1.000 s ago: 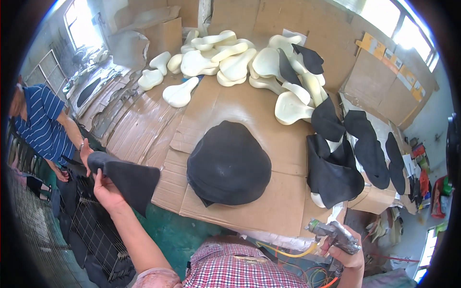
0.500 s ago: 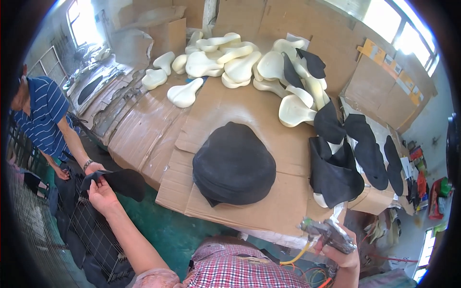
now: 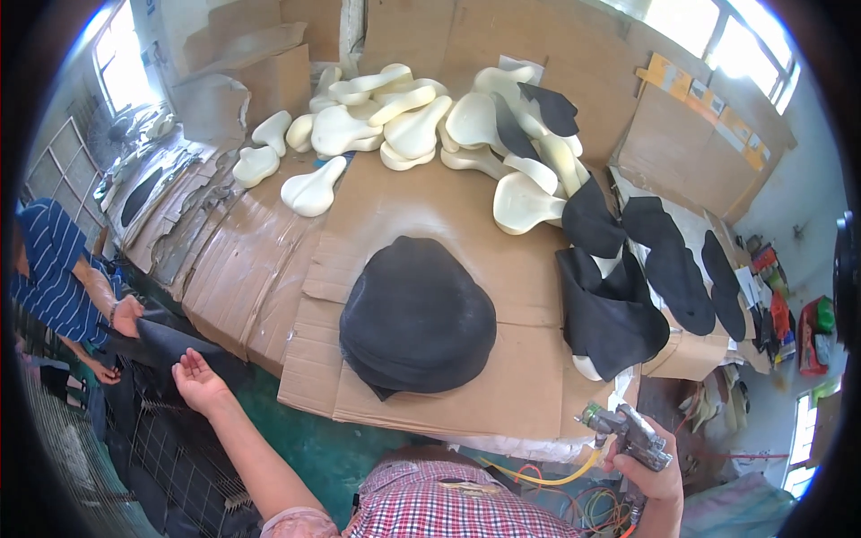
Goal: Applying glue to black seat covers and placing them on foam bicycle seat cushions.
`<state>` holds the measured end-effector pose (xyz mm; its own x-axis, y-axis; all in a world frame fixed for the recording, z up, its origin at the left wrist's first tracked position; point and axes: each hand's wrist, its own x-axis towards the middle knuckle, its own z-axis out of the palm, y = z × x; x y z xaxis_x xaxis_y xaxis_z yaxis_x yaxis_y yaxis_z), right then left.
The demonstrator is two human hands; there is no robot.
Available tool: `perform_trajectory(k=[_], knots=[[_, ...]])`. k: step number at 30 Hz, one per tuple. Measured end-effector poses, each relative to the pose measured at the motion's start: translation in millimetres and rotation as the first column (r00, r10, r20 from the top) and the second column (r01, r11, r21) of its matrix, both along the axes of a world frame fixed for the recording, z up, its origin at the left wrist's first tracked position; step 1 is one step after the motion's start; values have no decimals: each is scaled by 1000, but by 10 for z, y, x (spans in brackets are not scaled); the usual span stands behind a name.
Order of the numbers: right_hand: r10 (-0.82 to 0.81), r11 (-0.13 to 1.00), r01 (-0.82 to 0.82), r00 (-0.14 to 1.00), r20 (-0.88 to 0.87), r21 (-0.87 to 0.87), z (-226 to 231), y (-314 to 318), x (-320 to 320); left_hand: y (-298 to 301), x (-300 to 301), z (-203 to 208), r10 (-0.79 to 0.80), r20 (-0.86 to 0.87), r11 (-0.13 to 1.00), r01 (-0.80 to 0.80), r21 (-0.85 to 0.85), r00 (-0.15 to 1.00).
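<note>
My left hand (image 3: 201,383) reaches out to the left, palm up, with its fingers loosely apart and nothing visible in them. Just beyond it is a black sheet of material (image 3: 175,341), on which a co-worker's hand (image 3: 126,316) rests. In my right hand (image 3: 653,468), at the lower right by the table's front edge, I hold a metal spray gun (image 3: 633,437) by its grip. A yellow hose (image 3: 560,479) runs near it. Between my arms, on cardboard, sits a rounded pile of black covers (image 3: 417,314).
Pale foam bicycle saddle pads (image 3: 413,130) are heaped at the back of the cardboard-covered table (image 3: 529,359). Black covers (image 3: 610,314) lie at the right, some over pads. A co-worker in a striped shirt (image 3: 54,269) stands left behind a wire rack (image 3: 170,448) with black pieces.
My left hand has let go of the black piece, which stays with the co-worker. The co-worker has shifted lower left in view. The spray gun remains in my right hand.
</note>
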<state>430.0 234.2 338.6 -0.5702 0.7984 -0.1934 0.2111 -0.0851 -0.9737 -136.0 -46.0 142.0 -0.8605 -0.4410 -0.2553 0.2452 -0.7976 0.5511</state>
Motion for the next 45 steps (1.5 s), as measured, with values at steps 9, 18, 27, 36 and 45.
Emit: perform_trajectory(k=[9,18,27,36,45], knots=[[118,991,-121,992,-52,-51,67,145,60,1840,715,-1269,-455,540,-276,464,-842,708],[15,1000,-13,986,-165,11,58,354,-59,2066,1490,-1106,-332,509,-696,158,-700,794],[345,937,-337,933,100,-86,84,498,195,1798,1730,-1055,-414,487,-433,304,-848,769],[306,951,-302,950,56,-65,169,379,50,1611,1328,-1238,-327,470,-231,413,-881,820],[178,984,-178,984,3,-21,55,324,450,1991,1633,-1060,-231,552,-605,326,-726,801]])
